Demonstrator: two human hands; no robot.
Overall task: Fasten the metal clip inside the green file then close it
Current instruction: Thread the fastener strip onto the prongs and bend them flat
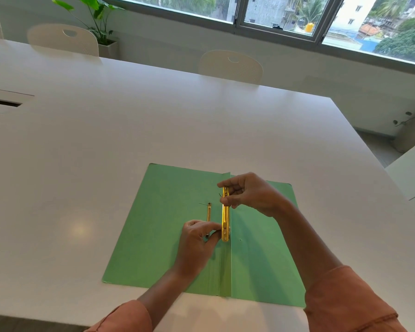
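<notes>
Rust-coloured sleeves (345,303) are seen at the near edge of the view, and from them both forearms reach over the green file (168,236), which is laid open and flat on the white table (106,140). Along the raised fold at the spine of the file, the metal clip (225,216) is held as a long golden bar. Its far end is pinched between the thumb and the fingers of the right hand (249,195), and its near end is gripped by the fingertips of the left hand (197,243). A second, thinner golden strip (208,213) is seen just left of the bar, lying on the left leaf; it is probably the other part of the fastener, but this cannot be told for sure. The clip is judged to be not yet fastened, and the file is not closed. For this step to be done well, the bar should be kept parallel to the fold and both ends lowered together, so that the prongs pass through the holes without being bent. Whether the prongs are already through cannot be seen. The bar should then be pressed flat before the left leaf is folded over.
</notes>
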